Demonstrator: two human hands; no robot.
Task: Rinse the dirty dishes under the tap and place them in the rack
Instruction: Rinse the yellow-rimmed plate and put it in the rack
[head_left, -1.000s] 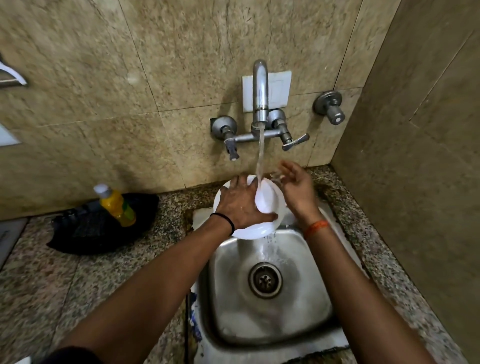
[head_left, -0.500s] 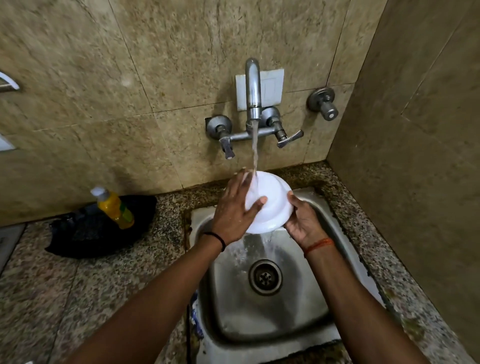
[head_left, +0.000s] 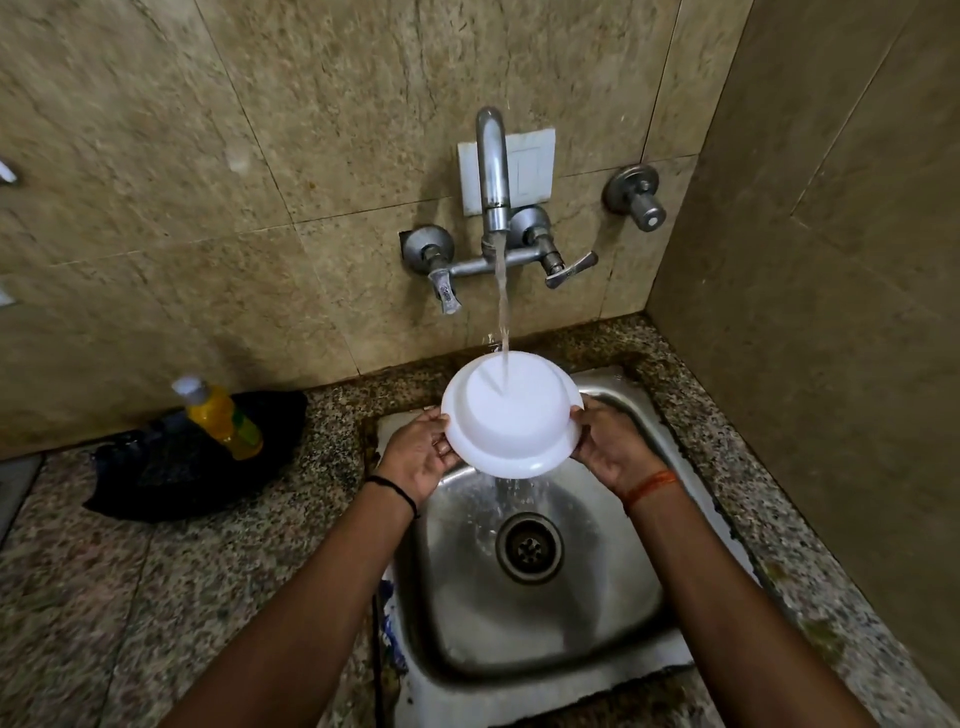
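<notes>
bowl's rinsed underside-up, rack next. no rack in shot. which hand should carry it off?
Probably left. Both the left hand and right hand grip the bowl rim, but the wall closes off the right, while the counter opens leftward. That is a guess, since the rack is unseen.

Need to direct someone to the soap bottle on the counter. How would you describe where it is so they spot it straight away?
Start at the steel sink and look left along the speckled counter to the black cloth by the wall. The bottle leans on it: yellow liquid, white cap, green label, the only bright thing there.
</notes>
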